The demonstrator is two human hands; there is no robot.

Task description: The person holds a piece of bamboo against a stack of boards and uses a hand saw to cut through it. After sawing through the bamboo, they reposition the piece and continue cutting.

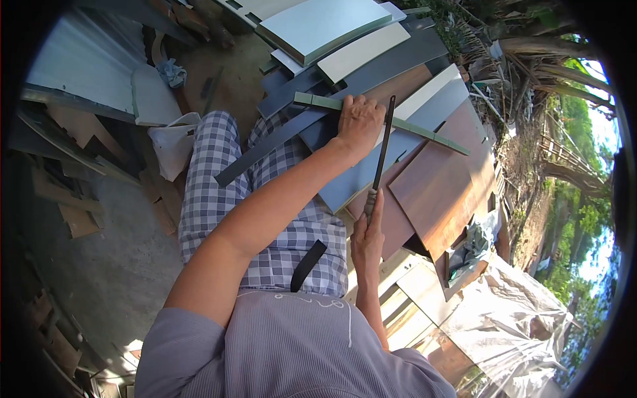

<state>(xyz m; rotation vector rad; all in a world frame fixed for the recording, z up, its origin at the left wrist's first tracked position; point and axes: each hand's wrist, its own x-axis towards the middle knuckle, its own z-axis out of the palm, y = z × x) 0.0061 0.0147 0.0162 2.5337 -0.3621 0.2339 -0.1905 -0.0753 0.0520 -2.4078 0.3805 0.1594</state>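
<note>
My left hand (361,126) is closed over a narrow green strip (424,132), which sticks out on both sides of it. My right hand (369,232) grips the handle (371,199) of a long, thin dark tool, a saw or a file. The tool's blade (383,149) crosses the strip just beside my left fingers; whether they touch is unclear. Under both hands lie stacked boards, among them a blue-grey one (348,189) and a brown one (431,182). A dark strip (265,149) rests across my checkered trousers.
White and cream panels (325,30) are piled at the top. A white bag (174,149) and leaning boards (73,126) are at the left, beside concrete floor (133,259). Plastic sheeting (507,322) lies at the lower right. A black strap (307,265) shows near my waist.
</note>
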